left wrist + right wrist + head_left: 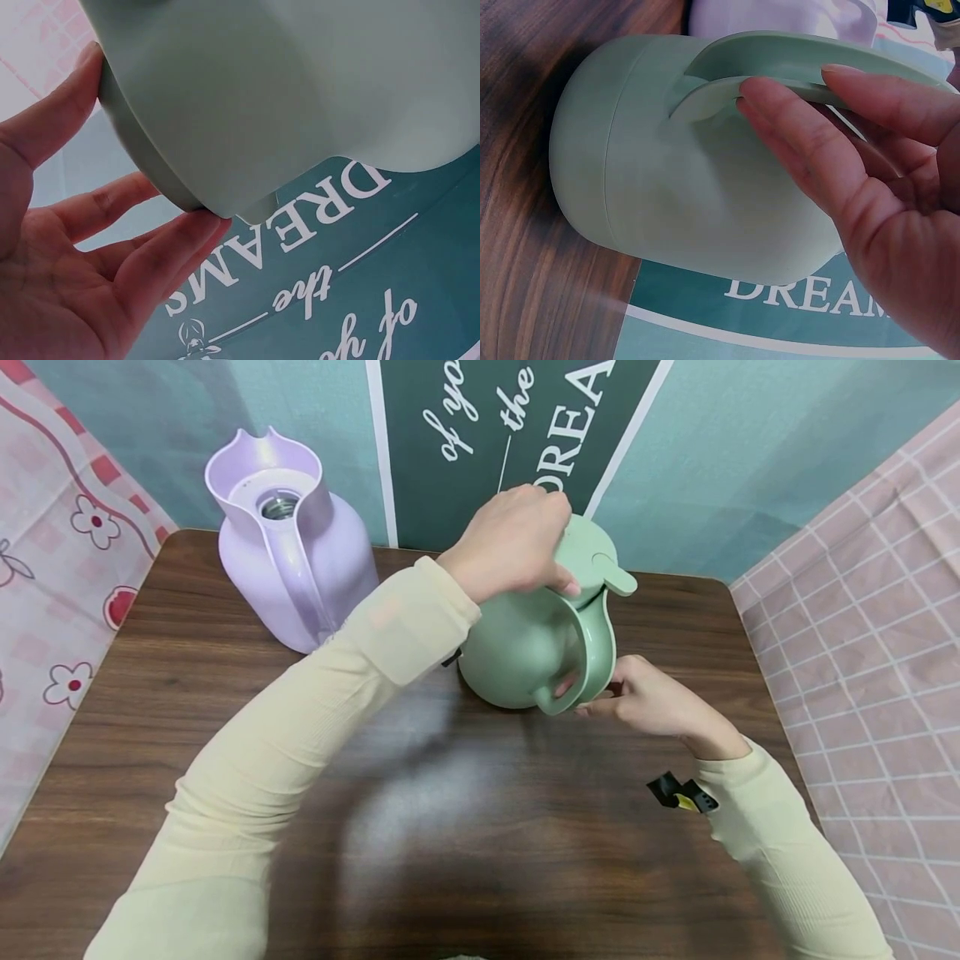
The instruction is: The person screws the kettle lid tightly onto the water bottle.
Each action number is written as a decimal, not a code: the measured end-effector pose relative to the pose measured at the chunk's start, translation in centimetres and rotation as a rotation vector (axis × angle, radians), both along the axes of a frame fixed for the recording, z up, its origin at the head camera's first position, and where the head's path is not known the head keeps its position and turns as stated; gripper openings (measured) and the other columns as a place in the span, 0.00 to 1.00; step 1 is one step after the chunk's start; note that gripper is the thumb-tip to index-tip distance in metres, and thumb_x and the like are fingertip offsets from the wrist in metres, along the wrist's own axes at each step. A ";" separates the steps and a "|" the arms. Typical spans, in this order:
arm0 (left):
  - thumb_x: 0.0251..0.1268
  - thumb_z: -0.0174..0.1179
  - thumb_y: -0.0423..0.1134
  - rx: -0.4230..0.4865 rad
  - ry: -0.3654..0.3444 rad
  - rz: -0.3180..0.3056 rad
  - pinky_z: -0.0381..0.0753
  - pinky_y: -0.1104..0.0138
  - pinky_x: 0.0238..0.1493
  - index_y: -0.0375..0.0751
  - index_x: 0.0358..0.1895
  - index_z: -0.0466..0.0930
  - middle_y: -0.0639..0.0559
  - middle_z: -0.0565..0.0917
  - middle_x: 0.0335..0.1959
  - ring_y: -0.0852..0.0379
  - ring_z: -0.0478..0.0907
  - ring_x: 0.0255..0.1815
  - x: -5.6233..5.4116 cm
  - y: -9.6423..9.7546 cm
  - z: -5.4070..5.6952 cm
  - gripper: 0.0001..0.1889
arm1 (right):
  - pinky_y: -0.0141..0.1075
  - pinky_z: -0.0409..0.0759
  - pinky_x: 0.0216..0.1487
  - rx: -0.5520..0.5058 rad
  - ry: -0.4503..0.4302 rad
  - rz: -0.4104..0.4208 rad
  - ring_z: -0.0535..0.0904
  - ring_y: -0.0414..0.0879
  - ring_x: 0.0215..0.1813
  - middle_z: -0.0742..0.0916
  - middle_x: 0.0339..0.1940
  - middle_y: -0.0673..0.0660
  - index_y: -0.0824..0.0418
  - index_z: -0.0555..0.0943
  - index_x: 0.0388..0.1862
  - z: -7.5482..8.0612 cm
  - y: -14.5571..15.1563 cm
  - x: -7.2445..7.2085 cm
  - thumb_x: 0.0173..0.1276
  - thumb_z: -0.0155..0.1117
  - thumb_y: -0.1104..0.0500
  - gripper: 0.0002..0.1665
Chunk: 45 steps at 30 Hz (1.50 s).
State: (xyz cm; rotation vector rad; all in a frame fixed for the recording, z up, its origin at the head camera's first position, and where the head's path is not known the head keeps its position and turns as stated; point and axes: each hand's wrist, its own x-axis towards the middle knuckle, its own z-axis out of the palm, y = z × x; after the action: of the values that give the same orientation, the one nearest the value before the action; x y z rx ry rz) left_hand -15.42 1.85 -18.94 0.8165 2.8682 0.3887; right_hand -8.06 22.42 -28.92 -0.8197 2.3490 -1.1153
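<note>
A pale green thermos jug (513, 647) stands on the table with its lid (588, 552) on top. From above, my left hand (517, 539) grips that lid; in the left wrist view the thumb and fingertips (202, 225) press its rim from opposite sides. Low on the right, my right hand (652, 697) holds the jug's curved handle (600, 643). The right wrist view has the handle (705, 97) between thumb and fingers. A spout-like tab (621, 581) sticks out from the lid above the handle.
At the back left stands a lilac jug (345, 552) with its round mouth (279, 507) uncovered. Behind the wooden table (480, 860) hangs a teal cloth with a dark lettered panel (427, 485). Patterned pink cloths border both sides, the right one gridded (862, 610).
</note>
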 end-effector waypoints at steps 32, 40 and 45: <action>0.44 0.69 0.57 0.074 -0.086 -0.050 0.66 0.64 0.52 0.43 0.56 0.74 0.53 0.73 0.52 0.53 0.70 0.51 -1.6 -0.7 -0.1 0.35 | 0.33 0.75 0.35 0.019 -0.005 -0.004 0.78 0.40 0.36 0.85 0.35 0.48 0.60 0.83 0.39 -0.1 -0.5 -0.1 0.56 0.64 0.71 0.13; 0.43 0.68 0.59 0.041 -0.083 -0.065 0.65 0.65 0.54 0.44 0.58 0.73 0.54 0.72 0.55 0.54 0.68 0.55 -1.8 -0.8 0.0 0.37 | 0.34 0.75 0.36 0.015 -0.013 -0.011 0.78 0.41 0.37 0.85 0.35 0.49 0.60 0.83 0.39 -0.2 -0.5 -0.1 0.54 0.64 0.72 0.14; 0.44 0.67 0.59 0.023 -0.083 -0.080 0.65 0.66 0.54 0.46 0.58 0.73 0.55 0.72 0.55 0.54 0.68 0.55 -2.0 -0.9 -0.2 0.36 | 0.33 0.74 0.34 0.030 0.001 -0.005 0.78 0.40 0.35 0.85 0.36 0.48 0.60 0.83 0.39 -0.1 -0.5 -0.1 0.55 0.63 0.73 0.14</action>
State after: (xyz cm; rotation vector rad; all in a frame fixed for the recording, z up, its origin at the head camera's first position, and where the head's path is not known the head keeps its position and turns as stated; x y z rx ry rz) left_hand -17.47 0.97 -19.10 0.8942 2.7496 0.4354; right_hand -8.18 21.87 -29.02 -0.8045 2.3634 -1.0798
